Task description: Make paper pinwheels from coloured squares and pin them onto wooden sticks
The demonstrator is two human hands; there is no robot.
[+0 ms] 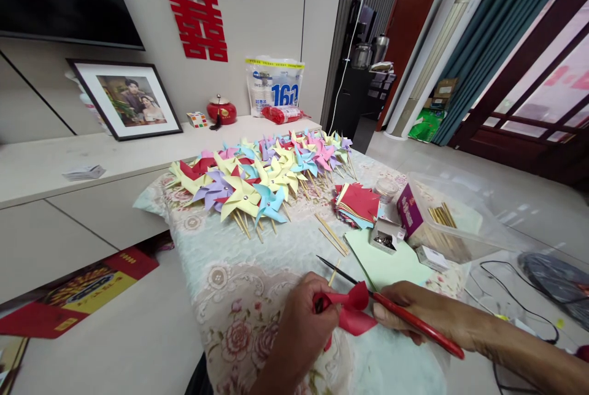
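Note:
My left hand (310,318) is closed on a red paper pinwheel (353,312) with curled blades. A thin wooden stick (334,273) shows just beyond its fingers. My right hand (416,309) is closed around a slim tool with a red handle (421,324) and a long, dark, pointed front end. Its exact kind is unclear. The tool's dark shaft passes over the far side of the red paper, pointing left. My right thumb is close to the paper's right edge; contact is hard to make out.
Finished pinwheels (246,197) crowd the table's far side. Loose sticks (332,234), stacked paper squares (358,202), green sheets (391,263) and a small box of metal pins (386,238) lie nearer. A clear plastic bin (488,229) stands at right. A cabinet (138,159) runs behind.

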